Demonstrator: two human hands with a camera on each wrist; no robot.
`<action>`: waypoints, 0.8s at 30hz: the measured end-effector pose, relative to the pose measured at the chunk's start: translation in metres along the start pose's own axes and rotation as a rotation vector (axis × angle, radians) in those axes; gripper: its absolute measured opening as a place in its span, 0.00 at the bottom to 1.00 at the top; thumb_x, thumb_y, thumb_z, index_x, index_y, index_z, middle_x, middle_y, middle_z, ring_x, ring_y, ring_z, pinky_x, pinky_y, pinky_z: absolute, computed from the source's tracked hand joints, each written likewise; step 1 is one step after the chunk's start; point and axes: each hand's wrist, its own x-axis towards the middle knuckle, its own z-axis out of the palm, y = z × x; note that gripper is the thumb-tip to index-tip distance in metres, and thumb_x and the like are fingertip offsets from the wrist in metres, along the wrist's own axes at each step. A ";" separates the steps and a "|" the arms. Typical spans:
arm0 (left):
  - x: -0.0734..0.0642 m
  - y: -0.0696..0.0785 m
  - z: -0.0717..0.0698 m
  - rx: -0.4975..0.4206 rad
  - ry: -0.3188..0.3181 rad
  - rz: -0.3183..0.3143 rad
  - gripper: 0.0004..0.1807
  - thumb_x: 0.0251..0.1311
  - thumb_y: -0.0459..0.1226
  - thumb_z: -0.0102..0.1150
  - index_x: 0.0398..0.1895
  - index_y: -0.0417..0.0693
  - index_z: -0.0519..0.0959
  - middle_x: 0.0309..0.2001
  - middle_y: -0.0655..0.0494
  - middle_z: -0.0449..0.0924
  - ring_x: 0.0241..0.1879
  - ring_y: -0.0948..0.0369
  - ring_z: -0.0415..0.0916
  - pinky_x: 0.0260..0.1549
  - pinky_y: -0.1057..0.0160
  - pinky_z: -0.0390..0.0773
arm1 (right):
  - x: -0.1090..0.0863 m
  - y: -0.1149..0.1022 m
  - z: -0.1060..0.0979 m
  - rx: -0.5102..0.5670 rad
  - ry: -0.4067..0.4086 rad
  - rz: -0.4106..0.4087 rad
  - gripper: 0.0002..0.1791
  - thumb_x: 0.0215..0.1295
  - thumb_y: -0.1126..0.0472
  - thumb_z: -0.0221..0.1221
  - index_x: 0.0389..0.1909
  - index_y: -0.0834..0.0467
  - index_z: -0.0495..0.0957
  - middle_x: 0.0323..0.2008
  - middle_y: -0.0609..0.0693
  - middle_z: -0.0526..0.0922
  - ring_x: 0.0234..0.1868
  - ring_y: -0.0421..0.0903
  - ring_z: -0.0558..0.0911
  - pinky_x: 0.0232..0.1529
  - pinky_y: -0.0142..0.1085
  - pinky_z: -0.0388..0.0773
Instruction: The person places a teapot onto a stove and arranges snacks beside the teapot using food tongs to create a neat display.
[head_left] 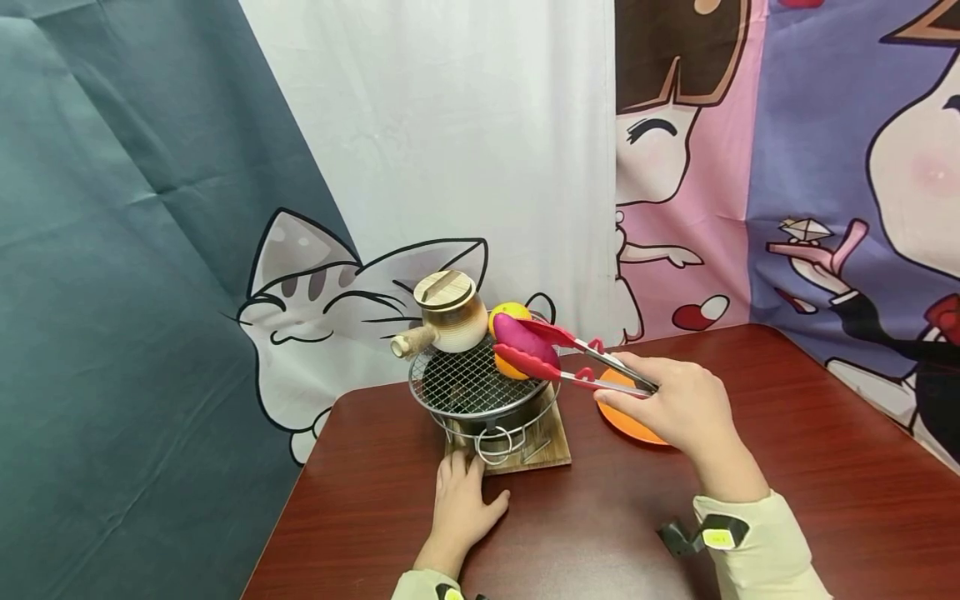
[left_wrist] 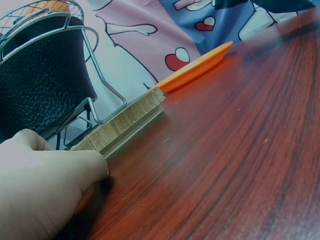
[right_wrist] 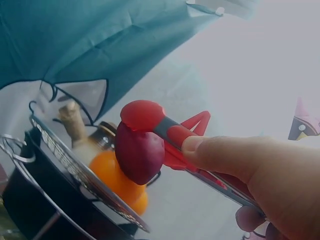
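My right hand [head_left: 686,404] grips red-tipped metal tongs [head_left: 600,358]. Between the tongs' red heads is a smooth purple piece [right_wrist: 140,152], oblong with a tapered end, like a sweet potato. It is above the right side of a wire grill rack [head_left: 468,383] on a black stove [left_wrist: 45,70]. Two orange fruits [head_left: 510,310] [right_wrist: 117,172] sit on the rack behind and below it. My left hand [head_left: 463,504] rests on the table with its fingers at the front left edge of the wooden board [head_left: 551,446] under the stove; some fingertips are hidden.
A lidded clay teapot [head_left: 457,321] with a rope-wrapped side handle stands at the rack's back left. An orange plate [head_left: 633,425] lies on the red-brown table [head_left: 585,533], right of the stove. A cartoon-printed cloth [head_left: 525,125] hangs close behind.
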 end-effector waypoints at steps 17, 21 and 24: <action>0.000 -0.001 0.000 0.002 0.012 0.014 0.33 0.43 0.54 0.73 0.53 0.48 0.79 0.55 0.44 0.69 0.58 0.44 0.63 0.60 0.44 0.64 | 0.001 -0.027 0.025 -0.016 0.019 -0.141 0.33 0.44 0.31 0.72 0.51 0.43 0.87 0.18 0.42 0.77 0.24 0.47 0.77 0.23 0.41 0.70; 0.000 0.000 0.000 -0.003 0.020 0.018 0.34 0.42 0.53 0.73 0.53 0.48 0.79 0.55 0.44 0.69 0.58 0.44 0.63 0.60 0.44 0.64 | 0.001 -0.029 0.030 -0.027 0.011 -0.142 0.35 0.44 0.30 0.71 0.52 0.43 0.87 0.24 0.48 0.84 0.26 0.49 0.80 0.23 0.42 0.71; 0.000 0.000 0.000 -0.002 0.024 0.018 0.34 0.42 0.53 0.73 0.54 0.48 0.79 0.55 0.44 0.69 0.58 0.44 0.64 0.60 0.44 0.64 | 0.001 -0.031 0.032 -0.028 0.007 -0.136 0.35 0.44 0.29 0.71 0.52 0.43 0.87 0.28 0.50 0.87 0.27 0.50 0.81 0.23 0.43 0.72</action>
